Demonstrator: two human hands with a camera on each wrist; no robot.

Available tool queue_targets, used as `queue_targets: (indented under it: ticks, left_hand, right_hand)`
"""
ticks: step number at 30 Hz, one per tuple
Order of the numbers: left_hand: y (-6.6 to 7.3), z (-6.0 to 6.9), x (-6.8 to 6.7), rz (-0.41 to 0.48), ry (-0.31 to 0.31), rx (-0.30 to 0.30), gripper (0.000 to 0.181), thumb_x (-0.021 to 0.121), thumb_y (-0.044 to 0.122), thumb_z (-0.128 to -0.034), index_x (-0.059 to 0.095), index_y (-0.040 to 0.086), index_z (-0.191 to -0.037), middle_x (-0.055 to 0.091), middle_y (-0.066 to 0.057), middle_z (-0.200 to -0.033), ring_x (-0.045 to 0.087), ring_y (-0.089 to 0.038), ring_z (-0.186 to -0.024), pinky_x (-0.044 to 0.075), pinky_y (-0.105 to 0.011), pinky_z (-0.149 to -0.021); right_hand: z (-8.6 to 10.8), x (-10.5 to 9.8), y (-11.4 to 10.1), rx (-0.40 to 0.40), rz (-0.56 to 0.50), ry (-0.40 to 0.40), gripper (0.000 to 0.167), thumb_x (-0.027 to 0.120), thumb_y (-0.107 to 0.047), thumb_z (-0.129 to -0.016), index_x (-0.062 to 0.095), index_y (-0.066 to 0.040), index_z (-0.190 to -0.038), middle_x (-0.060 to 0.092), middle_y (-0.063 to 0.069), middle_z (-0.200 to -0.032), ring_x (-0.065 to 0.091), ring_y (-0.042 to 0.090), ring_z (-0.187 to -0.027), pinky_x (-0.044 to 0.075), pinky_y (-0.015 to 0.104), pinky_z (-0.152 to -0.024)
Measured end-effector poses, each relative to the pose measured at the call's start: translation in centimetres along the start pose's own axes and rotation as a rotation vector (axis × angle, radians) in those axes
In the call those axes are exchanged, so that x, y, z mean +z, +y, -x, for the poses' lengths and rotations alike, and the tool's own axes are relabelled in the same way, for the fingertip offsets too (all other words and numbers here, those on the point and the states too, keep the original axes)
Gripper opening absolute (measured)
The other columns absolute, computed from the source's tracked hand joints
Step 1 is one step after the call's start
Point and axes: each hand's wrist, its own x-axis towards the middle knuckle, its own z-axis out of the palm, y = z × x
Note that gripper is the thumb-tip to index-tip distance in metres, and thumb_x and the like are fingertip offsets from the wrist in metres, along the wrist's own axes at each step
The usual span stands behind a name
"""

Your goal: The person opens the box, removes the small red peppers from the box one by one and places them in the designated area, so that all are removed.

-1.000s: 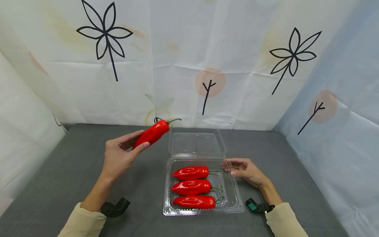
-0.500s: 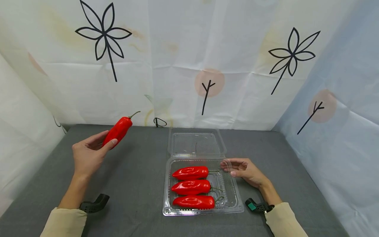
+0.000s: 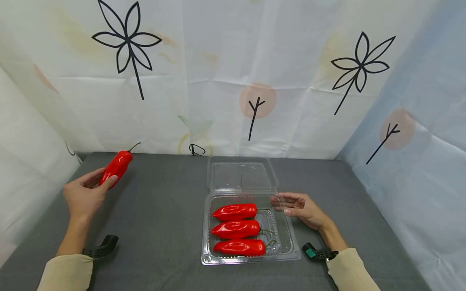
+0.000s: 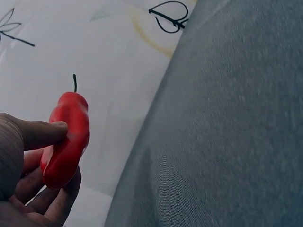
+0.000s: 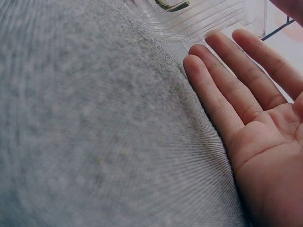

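In the head view my left hand [image 3: 83, 196] grips a red pepper [image 3: 117, 166] between thumb and fingers, above the left part of the table. The pepper's stem points up and away; in the left wrist view the red pepper [image 4: 66, 142] stands nearly upright against the thumb. Three more red peppers [image 3: 236, 229] lie side by side in a clear plastic clamshell box [image 3: 251, 260], stems to the right. My right hand [image 3: 303, 210] is at the box's right side, fingertips behind its clear wall. The right wrist view shows the right hand [image 5: 265, 127] with straight fingers.
The clamshell's clear lid [image 3: 242, 176] lies folded back behind the box. A grey cloth [image 3: 160, 226] covers the table. Patterned white curtains [image 3: 218, 60] stand at the back and sides, with a thin black loop [image 3: 197, 150] at the back edge.
My left hand has carried the red pepper leftward, away from the box, and slightly lower. The right hand and the peppers in the box have stayed in place.
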Motion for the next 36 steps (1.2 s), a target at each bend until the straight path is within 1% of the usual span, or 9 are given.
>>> queue_targets:
  ticks: [6,8,12,15,23,27,30,33,36]
  left_hand:
    - [-1.1,-0.4,-0.5,-0.086,-0.011,-0.08,0.049,0.074,0.03,-0.0921,0.067,0.008,-0.135,0.066,-0.017,-0.131,0.054,0.006,-0.087,0.044,-0.004,-0.065]
    - [-1.5,-0.5,-0.5,-0.105,-0.01,-0.098,0.049,0.073,0.031,-0.0927,0.066,0.008,-0.136,0.064,-0.019,-0.133,0.052,0.003,-0.087,0.042,-0.004,-0.063]
    - [-2.3,-0.8,-0.6,-0.123,0.007,-0.112,0.048,0.073,0.031,-0.0921,0.067,0.008,-0.134,0.067,-0.019,-0.129,0.05,0.007,-0.081,0.042,-0.005,-0.061]
    - [-2.8,-1.0,-0.7,-0.137,0.026,-0.138,0.049,0.073,0.032,-0.0916,0.067,0.009,-0.134,0.067,-0.018,-0.129,0.049,0.008,-0.079,0.041,-0.006,-0.064]
    - [-3.8,-1.4,-1.2,-0.187,0.057,-0.248,0.054,0.069,0.035,-0.0925,0.063,0.01,-0.139,0.062,-0.019,-0.137,0.059,-0.011,-0.101,0.045,-0.021,-0.083]
    - [-4.0,-1.2,-1.4,-0.193,0.089,-0.255,0.053,0.067,0.034,-0.0936,0.062,0.009,-0.14,0.061,-0.02,-0.137,0.058,-0.02,-0.113,0.043,-0.026,-0.09]
    - [-4.1,-1.2,-1.6,-0.201,0.114,-0.245,0.052,0.065,0.034,-0.0941,0.063,0.007,-0.139,0.062,-0.021,-0.135,0.057,-0.022,-0.111,0.041,-0.031,-0.096]
    - [-4.2,-1.2,-1.7,-0.205,0.127,-0.223,0.052,0.065,0.033,-0.094,0.064,0.004,-0.137,0.063,-0.024,-0.132,0.055,-0.025,-0.112,0.036,-0.041,-0.105]
    - [-4.4,-1.3,-1.8,-0.213,0.124,-0.197,0.051,0.065,0.032,-0.0941,0.064,0.002,-0.136,0.063,-0.027,-0.129,0.052,-0.027,-0.108,0.029,-0.049,-0.105]
  right_hand:
    - [-0.2,0.0,0.2,-0.039,-0.076,-0.033,0.047,0.05,0.014,-0.098,0.04,0.017,-0.143,0.054,0.024,-0.144,0.053,0.032,-0.134,0.045,0.047,-0.106]
    - [-0.2,0.0,0.2,-0.054,-0.109,-0.042,0.045,0.048,0.016,-0.098,0.041,0.017,-0.142,0.054,0.024,-0.144,0.052,0.033,-0.134,0.044,0.049,-0.106]
    - [-0.3,0.0,0.3,-0.083,-0.146,-0.05,0.042,0.045,0.018,-0.097,0.044,0.018,-0.139,0.053,0.026,-0.143,0.051,0.036,-0.135,0.044,0.052,-0.106]
    - [-0.3,-0.1,0.4,-0.086,-0.157,-0.041,0.039,0.045,0.019,-0.096,0.047,0.017,-0.135,0.054,0.027,-0.142,0.051,0.037,-0.134,0.044,0.054,-0.105]
    - [-0.2,0.2,0.2,-0.06,-0.177,-0.011,0.028,0.044,0.018,-0.097,0.048,0.017,-0.124,0.053,0.032,-0.14,0.051,0.039,-0.133,0.044,0.056,-0.104]
    - [-0.3,0.4,0.0,-0.053,-0.18,-0.008,0.026,0.044,0.018,-0.097,0.048,0.016,-0.123,0.053,0.031,-0.14,0.051,0.038,-0.134,0.044,0.055,-0.105]
    - [-0.3,0.5,-0.1,-0.051,-0.181,-0.007,0.025,0.044,0.017,-0.098,0.049,0.014,-0.122,0.054,0.03,-0.14,0.051,0.038,-0.134,0.044,0.055,-0.105]
    - [-0.3,0.5,-0.1,-0.054,-0.177,-0.007,0.025,0.044,0.017,-0.098,0.05,0.014,-0.122,0.054,0.03,-0.14,0.051,0.037,-0.134,0.044,0.055,-0.105]
    - [-0.3,0.6,-0.2,-0.049,-0.169,-0.003,0.024,0.044,0.016,-0.098,0.049,0.013,-0.121,0.054,0.03,-0.14,0.051,0.037,-0.134,0.045,0.054,-0.105]
